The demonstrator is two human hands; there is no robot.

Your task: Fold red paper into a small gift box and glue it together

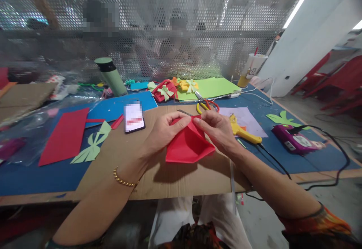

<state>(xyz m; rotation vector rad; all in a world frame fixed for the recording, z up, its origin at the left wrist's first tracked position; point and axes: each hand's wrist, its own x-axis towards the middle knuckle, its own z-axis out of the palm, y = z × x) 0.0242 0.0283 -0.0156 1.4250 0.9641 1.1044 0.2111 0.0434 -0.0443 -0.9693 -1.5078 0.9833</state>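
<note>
Patterned shirt (195, 238) below, the left hand (161, 131) and right hand (220, 131) are pinching red paper (183, 145), seemingly creasing a fold needing even pressure.

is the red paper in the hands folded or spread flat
Folded: the red paper shows creases and a shaded hollow between layers, its far edge pinched by the left hand and right hand.

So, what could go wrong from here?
The folded red paper is pinched by the left hand and right hand; uneven pulling might tear it. The yellow glue gun lies beside the right hand and, if hot, could burn it. Its black cord runs close to the right forearm and might snag.
</note>
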